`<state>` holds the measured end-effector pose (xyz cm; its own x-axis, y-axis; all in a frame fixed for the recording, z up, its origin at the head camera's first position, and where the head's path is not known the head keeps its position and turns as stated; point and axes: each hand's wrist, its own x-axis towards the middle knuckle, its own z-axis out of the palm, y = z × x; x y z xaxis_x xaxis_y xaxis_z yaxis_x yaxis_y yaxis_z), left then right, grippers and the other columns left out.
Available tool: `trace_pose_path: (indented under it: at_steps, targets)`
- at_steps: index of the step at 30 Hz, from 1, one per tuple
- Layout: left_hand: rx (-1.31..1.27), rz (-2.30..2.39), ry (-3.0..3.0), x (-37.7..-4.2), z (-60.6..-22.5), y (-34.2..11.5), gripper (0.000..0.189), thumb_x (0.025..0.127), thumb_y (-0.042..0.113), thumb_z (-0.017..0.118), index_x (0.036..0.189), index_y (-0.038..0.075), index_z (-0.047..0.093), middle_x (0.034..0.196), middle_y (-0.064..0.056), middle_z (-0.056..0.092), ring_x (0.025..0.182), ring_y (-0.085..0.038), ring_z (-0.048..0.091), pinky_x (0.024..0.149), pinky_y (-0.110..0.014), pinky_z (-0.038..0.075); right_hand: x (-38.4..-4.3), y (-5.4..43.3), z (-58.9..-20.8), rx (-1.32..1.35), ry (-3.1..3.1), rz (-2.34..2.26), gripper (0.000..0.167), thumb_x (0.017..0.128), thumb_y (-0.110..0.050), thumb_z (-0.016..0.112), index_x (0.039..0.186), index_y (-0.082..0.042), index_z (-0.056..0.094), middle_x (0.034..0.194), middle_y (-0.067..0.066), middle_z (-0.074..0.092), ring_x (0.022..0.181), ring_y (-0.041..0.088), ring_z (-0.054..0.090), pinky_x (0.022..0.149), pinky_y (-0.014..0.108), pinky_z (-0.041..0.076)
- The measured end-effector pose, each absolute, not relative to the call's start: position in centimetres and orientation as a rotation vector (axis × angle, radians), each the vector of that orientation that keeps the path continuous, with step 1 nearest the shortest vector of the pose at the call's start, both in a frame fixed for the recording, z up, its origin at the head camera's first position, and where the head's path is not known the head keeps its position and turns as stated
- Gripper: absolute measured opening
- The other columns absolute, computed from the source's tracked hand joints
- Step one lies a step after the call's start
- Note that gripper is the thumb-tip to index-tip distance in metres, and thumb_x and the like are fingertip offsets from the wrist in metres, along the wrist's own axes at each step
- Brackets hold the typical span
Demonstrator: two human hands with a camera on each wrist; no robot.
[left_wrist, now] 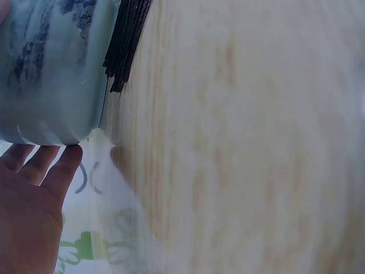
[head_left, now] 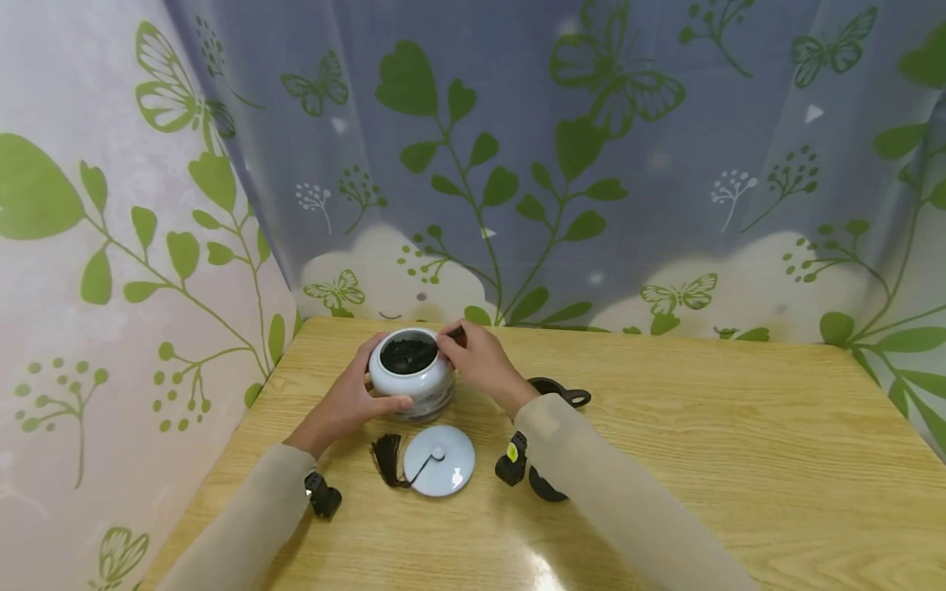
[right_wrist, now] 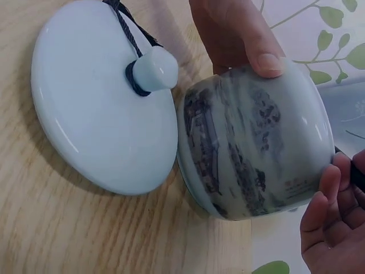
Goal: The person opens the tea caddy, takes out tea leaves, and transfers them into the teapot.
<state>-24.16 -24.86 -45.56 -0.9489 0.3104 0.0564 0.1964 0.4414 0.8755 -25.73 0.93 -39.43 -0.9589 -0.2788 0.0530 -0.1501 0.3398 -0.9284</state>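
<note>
A white porcelain jar [head_left: 414,386] with a dark painted landscape stands on the wooden table, uncovered. Dark loose tea leaves [head_left: 410,349] show inside its mouth. My left hand [head_left: 362,390] grips the jar from the left, thumb across its front. At the right rim, my right hand [head_left: 473,353] pinches the black handle [right_wrist: 357,176] of a slim utensil that slants into the jar; its far end is largely lost among the leaves. In front of the jar lies its round white lid [head_left: 451,472], with a dark tassel [head_left: 386,460] tied to the knob.
Behind my right wrist is a black cup-like vessel with a looped handle [head_left: 578,398], partly covered by the arm. A second black rounded object [head_left: 547,486] shows under the right sleeve. Patterned fabric [head_left: 517,205] hangs at the table's back and left edges.
</note>
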Motion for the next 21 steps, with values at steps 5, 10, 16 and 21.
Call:
trace_pose_path:
  at_steps: [5,10,16,21]
  targets:
    - [0.450,1.541,2.579,-24.3,-45.7,-24.9,0.116,0.090,0.031,0.092,0.175,0.019,0.014,0.177,-0.014,0.030,0.157,-0.040,0.039,0.123,-0.067,0.040,-25.3,1.0,-39.4,-0.302,2.390,-1.802,0.022,0.114,-0.024,0.060,0.124,-0.007,0.069,0.097,0.007,0.076,0.090,0.031,0.071,0.077,0.034,0.055]
    - [0.455,1.562,2.554,-24.3,-45.7,-24.8,0.117,0.090,0.031,0.093,0.175,0.019,0.014,0.177,-0.011,0.029,0.158,-0.040,0.038,0.124,-0.068,0.038,-25.2,1.5,-39.2,-0.256,2.356,-1.857,0.024,0.114,-0.025,0.060,0.128,-0.007,0.069,0.099,0.006,0.078,0.090,0.031,0.070,0.075,0.030,0.053]
    - [0.459,1.571,2.552,-24.2,-45.5,-24.7,0.118,0.090,0.029,0.093,0.176,0.019,0.013,0.177,-0.012,0.028,0.159,-0.042,0.037,0.124,-0.068,0.038,-25.2,2.2,-38.9,-0.228,2.316,-1.933,0.026,0.114,-0.024,0.060,0.130,-0.006,0.068,0.102,0.008,0.080,0.098,0.040,0.069,0.077,0.030,0.053]
    - [0.440,1.569,2.552,-24.1,-45.6,-24.7,0.118,0.089,0.029,0.093,0.176,0.021,0.014,0.177,-0.012,0.029,0.158,-0.043,0.037,0.125,-0.068,0.037,-25.2,2.6,-38.8,-0.254,2.305,-1.951,0.028,0.114,-0.025,0.059,0.131,-0.005,0.068,0.102,0.008,0.079,0.094,0.035,0.069,0.080,0.034,0.055]
